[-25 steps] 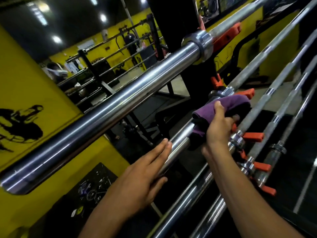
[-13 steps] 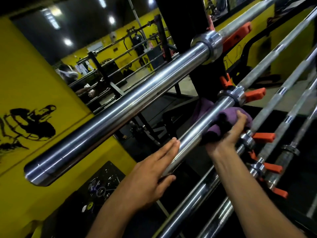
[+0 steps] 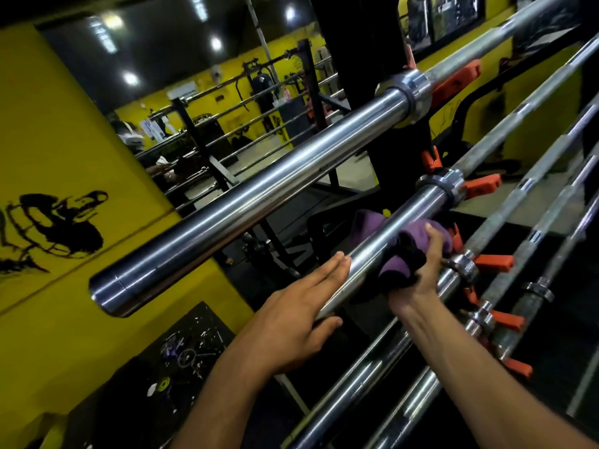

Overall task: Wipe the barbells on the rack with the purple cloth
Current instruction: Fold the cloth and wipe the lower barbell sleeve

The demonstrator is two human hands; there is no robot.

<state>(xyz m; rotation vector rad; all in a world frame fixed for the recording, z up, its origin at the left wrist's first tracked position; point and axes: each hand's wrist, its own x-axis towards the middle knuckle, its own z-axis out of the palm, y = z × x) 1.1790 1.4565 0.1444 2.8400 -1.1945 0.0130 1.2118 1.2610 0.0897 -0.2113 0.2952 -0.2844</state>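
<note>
The barbells lie one below another on the rack's orange pegs [image 3: 484, 182], so each sleeve sticks out free for wiping. On the second barbell's sleeve [image 3: 398, 226], the right hand [image 3: 421, 273] grips the purple cloth [image 3: 406, 254], bunched around the steel from below, just near of the collar. The left hand [image 3: 291, 319] lies flat, fingers straight against the sleeve's near end, probably steadying it. The top barbell [image 3: 259, 196] runs above, untouched.

Purple cloth [image 3: 418, 251] around barbell sleeve [image 3: 389, 231]
</note>
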